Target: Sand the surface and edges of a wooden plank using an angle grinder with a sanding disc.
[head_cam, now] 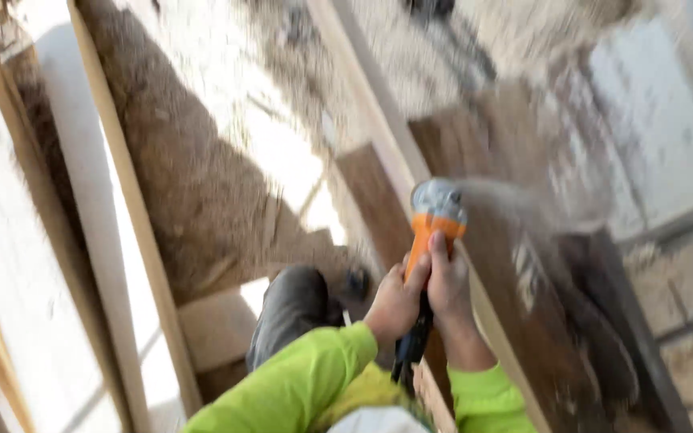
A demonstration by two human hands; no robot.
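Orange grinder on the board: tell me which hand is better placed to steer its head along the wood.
Probably the right hand: it grips higher up the orange grinder, nearest the grey head on the dark board. The left hand wraps lower on the handle.

Sawdust-strewn floor (226, 120) bearing long timber planks (134, 216) (dark and pale).

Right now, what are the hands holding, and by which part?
Both hands, left and right, grip an orange grinder by its body, behind the grey head.
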